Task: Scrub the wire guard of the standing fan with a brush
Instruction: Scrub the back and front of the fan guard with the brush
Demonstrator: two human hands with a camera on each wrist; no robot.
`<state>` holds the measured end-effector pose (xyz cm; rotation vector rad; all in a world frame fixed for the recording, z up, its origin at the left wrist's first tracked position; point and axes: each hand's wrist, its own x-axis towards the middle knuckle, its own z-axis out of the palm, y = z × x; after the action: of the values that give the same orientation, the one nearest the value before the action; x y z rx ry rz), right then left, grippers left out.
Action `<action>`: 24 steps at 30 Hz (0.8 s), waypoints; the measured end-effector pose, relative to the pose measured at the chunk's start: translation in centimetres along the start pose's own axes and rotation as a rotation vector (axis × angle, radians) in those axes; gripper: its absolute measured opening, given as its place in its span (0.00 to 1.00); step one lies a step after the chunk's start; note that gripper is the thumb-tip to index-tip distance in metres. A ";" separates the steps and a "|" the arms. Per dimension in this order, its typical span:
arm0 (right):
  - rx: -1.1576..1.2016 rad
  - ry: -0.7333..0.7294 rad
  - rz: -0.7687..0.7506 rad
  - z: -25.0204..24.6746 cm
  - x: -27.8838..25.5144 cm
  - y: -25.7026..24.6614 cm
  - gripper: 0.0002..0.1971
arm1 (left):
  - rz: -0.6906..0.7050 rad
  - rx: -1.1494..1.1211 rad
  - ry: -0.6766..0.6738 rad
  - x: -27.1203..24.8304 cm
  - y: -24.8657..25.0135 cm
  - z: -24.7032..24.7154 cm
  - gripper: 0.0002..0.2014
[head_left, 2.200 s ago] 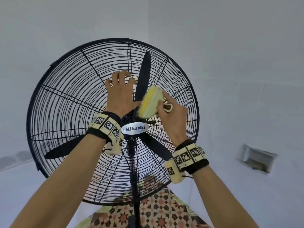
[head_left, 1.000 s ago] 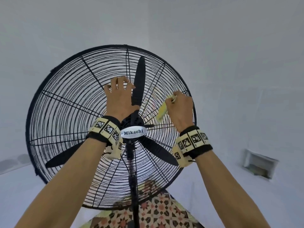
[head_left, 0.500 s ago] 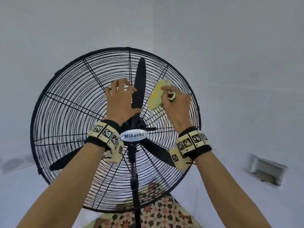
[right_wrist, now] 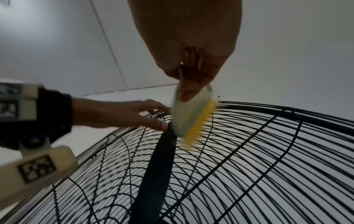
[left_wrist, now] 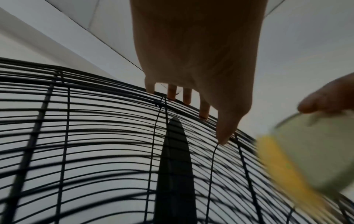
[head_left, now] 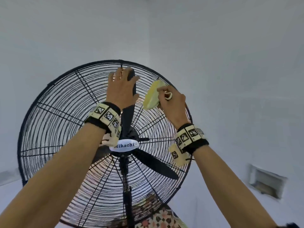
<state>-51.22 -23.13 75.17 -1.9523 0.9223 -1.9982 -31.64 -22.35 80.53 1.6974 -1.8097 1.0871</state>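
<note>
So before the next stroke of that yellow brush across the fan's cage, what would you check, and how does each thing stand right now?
1. Brush held firmly: ok, the right hand grips its back.
2. Bristles meeting the wire guard: cannot tell, the brush is blurred in the right wrist view.
3. Guard steadied: ok, the left hand rests near its top, fingertips on the wires.
4. Fan blades at rest: ok, they look sharp and unblurred.
5. Left thumb clear of the brush path: not ok, it lies close beside the brush.
6. Fan unplugged: cannot tell, no cord or switch shows.
</note>
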 end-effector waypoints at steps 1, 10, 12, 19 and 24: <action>-0.007 -0.006 0.040 -0.2 0.2 0.7 0.07 | 0.019 0.013 -0.041 0.9 -0.1 0.4 0.33; 0.045 -0.033 0.010 -0.4 1.7 2.3 0.08 | -0.016 0.119 -0.054 3.5 1.7 2.1 0.44; 0.094 0.002 0.055 0.1 1.6 2.9 0.07 | -0.013 0.116 -0.034 3.5 1.3 2.5 0.43; -0.376 -0.095 0.075 -0.6 2.5 4.7 0.10 | -0.048 0.126 -0.053 4.0 1.5 2.6 0.47; 0.009 -0.002 -0.021 0.2 2.0 2.4 0.07 | -0.044 0.103 -0.038 3.7 1.3 2.4 0.44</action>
<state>-51.91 -26.17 75.54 -1.9670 0.8937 -2.0080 -33.03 -26.61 81.56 1.8197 -1.7581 1.1555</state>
